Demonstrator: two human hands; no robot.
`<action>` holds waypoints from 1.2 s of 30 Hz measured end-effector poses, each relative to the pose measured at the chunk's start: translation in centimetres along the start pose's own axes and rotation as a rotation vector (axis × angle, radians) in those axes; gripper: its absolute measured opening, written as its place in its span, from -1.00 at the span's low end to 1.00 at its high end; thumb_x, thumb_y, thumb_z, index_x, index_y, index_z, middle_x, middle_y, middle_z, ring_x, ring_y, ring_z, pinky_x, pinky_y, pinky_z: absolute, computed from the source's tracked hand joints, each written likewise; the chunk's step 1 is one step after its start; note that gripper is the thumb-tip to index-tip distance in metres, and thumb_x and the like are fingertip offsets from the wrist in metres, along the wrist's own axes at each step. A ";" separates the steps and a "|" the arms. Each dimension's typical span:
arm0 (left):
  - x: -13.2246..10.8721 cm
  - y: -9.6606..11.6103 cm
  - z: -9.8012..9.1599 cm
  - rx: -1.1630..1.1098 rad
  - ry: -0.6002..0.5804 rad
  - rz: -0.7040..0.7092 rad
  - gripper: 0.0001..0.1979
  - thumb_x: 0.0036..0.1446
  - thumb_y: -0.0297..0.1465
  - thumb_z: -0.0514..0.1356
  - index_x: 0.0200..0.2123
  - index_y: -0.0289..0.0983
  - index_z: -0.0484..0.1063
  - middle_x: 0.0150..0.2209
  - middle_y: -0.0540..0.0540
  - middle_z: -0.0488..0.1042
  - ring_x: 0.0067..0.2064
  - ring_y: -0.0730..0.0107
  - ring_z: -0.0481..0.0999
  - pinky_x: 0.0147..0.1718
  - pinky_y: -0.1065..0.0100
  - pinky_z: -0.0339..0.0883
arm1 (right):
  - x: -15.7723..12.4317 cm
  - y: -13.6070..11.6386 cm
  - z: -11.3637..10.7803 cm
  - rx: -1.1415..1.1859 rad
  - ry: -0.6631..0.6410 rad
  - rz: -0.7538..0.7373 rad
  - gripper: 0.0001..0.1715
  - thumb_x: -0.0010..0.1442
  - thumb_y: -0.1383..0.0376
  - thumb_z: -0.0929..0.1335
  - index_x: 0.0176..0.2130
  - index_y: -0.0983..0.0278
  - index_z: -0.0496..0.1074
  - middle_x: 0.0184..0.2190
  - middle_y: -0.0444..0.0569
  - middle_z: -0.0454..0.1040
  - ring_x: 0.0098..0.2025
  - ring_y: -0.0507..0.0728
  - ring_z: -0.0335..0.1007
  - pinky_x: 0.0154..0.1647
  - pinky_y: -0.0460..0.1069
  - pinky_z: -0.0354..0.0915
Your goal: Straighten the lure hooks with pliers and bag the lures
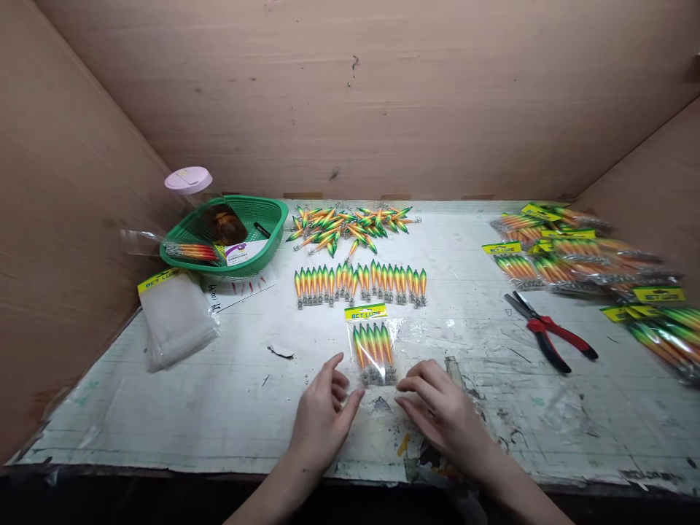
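A clear packet of fishing lures (374, 350) with a yellow header lies flat on the white worktop, its several green-and-orange lures side by side. My left hand (328, 405) is just left of its lower end, fingers curved and apart, with nothing in them. On the other side, my right hand (440, 408) rests close to the packet's lower right corner, thumb and fingers parted and holding nothing. Whether its fingertips touch the plastic I cannot tell. Beyond the packet runs a row of loose lures (361, 283), hooks toward me. Behind that is a heap of lures (350, 224).
Filled packets (569, 251) pile up at the right, with more packets (664, 332) nearer. Red-handled pliers (552, 332) lie beside them. At the left are a stack of clear bags (178, 321) and a green basket (273, 237) holding a lidded jar (189, 180). Boards wall the worktop.
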State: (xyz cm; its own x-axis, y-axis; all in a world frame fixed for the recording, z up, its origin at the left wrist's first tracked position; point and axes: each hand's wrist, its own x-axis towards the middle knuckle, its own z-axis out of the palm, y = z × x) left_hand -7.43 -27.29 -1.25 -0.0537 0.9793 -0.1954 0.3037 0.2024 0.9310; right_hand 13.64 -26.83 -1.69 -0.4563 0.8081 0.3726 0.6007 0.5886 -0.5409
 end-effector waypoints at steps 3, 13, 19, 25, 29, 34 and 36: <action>-0.6 -0.8 0.9 -0.072 -0.060 -0.126 -0.43 0.05 -0.37 0.33 0.15 -0.29 0.32 -0.48 0.02 0.46 -0.50 0.36 0.48 -0.46 0.38 0.38 | -0.2 -1.1 1.6 0.135 -0.086 0.048 -0.83 0.29 0.47 0.27 -0.24 0.23 0.39 -0.35 -0.07 0.44 -0.34 0.04 0.44 -0.36 -0.10 0.40; 0.2 -2.7 1.4 -0.377 -0.046 -0.261 -0.31 -0.07 -0.42 0.34 0.14 -0.34 0.19 -0.52 0.09 0.46 -0.52 0.40 0.52 -0.50 0.44 0.40 | 1.1 -1.2 4.9 0.275 -0.256 0.261 -0.87 0.22 0.38 0.39 -0.36 0.30 0.35 -0.38 -0.16 0.37 -0.39 0.01 0.36 -0.40 -0.08 0.32; 0.1 -2.3 1.6 -0.328 -0.029 -0.257 -0.30 -0.08 -0.36 0.32 0.14 -0.32 0.18 -0.56 0.16 0.42 -0.56 0.44 0.49 -0.49 0.43 0.41 | 1.0 -1.5 2.9 0.374 -0.307 0.236 -0.81 0.28 0.30 0.33 -0.40 0.25 0.34 -0.39 -0.12 0.42 -0.39 0.02 0.38 -0.40 -0.10 0.32; -0.7 -2.0 1.5 -0.226 -0.090 -0.220 -0.39 0.08 -0.33 0.22 0.17 -0.36 0.12 -0.50 0.14 0.35 -0.51 0.36 0.55 -0.43 0.33 0.50 | -3.2 3.7 -4.4 0.125 0.052 0.439 -0.67 0.42 0.14 0.15 -0.30 0.23 0.30 -0.63 -0.23 0.24 -0.65 0.01 0.20 -0.64 -0.09 0.18; -1.0 -2.8 -0.4 0.111 -0.067 0.208 -0.58 0.29 -0.42 0.01 0.20 -0.28 0.17 -0.26 -0.09 0.44 -0.42 0.39 0.55 -0.50 0.35 0.49 | -5.2 7.2 -7.5 -0.196 0.322 0.373 -0.77 0.38 0.28 0.20 -0.17 0.28 0.41 -0.44 0.00 0.38 -0.44 0.16 0.35 -0.47 0.05 0.30; 1.3 -2.3 -2.6 0.651 -0.138 1.267 -0.69 0.25 -0.63 0.05 -0.02 -0.32 0.44 -0.11 -0.21 0.58 -0.12 0.24 0.55 -0.15 0.24 0.52 | -3.7 5.0 -3.4 -0.220 0.106 -0.149 -0.61 0.29 0.45 0.31 0.07 0.19 0.45 -0.10 0.04 0.57 -0.09 0.19 0.44 -0.10 0.10 0.42; 2.3 -2.0 -2.5 0.676 -0.216 1.445 -0.78 0.24 -0.64 0.11 -0.12 -0.34 0.47 -0.21 -0.14 0.63 -0.20 0.31 0.56 -0.14 0.30 0.50 | -2.3 3.8 -1.2 -0.155 0.001 -0.344 -0.61 0.33 0.47 0.25 0.08 0.22 0.44 -0.09 0.02 0.59 -0.09 0.15 0.48 -0.08 0.07 0.43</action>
State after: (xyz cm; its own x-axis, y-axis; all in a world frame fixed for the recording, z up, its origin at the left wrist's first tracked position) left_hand -10.55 -25.39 -2.79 0.7470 0.3059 0.5903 0.3252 -0.9425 0.0769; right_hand 17.81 -26.41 -3.70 -0.6478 0.5628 0.5134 0.5051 0.8218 -0.2637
